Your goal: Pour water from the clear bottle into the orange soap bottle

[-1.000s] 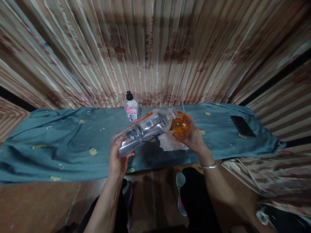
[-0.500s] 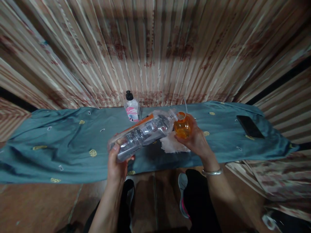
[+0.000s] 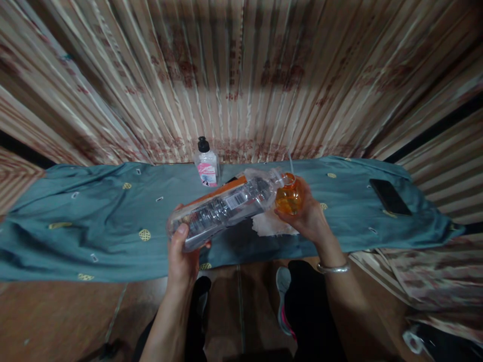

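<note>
My left hand point(image 3: 183, 251) is closed around the base of a large clear plastic bottle point(image 3: 222, 208), which has a barcode label and an orange strip. The bottle lies tilted over the table, its neck pointing right and slightly up. My right hand point(image 3: 311, 213) grips a small round orange translucent bottle point(image 3: 290, 197) from the right side. The clear bottle's mouth meets the orange bottle's open rim; whether they touch, I cannot tell. Below the orange bottle lies a crumpled white tissue point(image 3: 273, 224).
A pump bottle point(image 3: 207, 168) with a black top and pink label stands at the back. A dark phone point(image 3: 390, 196) lies at the right. Green patterned cloth point(image 3: 101, 211) covers the table, and a striped curtain point(image 3: 234, 75) hangs behind it. A thin pale tube point(image 3: 290, 162) rises behind the orange bottle.
The clear bottle's neck and the orange bottle have shifted slightly right together. The clear bottle has rolled a little, showing its barcode more plainly. Both hands keep their holds.
</note>
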The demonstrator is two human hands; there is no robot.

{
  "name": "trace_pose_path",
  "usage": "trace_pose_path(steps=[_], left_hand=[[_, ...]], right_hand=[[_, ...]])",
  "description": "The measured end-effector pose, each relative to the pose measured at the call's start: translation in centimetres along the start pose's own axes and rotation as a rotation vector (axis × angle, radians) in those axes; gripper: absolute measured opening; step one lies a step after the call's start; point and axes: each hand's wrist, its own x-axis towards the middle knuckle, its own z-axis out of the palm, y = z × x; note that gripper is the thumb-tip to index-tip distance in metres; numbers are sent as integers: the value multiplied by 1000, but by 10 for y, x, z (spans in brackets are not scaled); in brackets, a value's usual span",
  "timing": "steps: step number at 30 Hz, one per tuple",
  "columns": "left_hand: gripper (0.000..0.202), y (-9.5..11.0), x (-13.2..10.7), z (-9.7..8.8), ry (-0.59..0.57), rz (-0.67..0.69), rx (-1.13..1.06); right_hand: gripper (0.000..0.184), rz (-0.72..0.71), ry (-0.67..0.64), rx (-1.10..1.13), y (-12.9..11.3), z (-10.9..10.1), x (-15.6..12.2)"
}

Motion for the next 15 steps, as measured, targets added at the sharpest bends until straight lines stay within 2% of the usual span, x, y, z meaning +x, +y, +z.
trace_pose_path(steps=[9, 15], left_hand=[[65, -4, 2, 0, -6, 17, -7], [70, 0, 2, 2, -11, 17, -13]], right_hand=[[117, 15, 5, 57, 6, 5, -1], [111, -12, 16, 31, 0, 3, -1]])
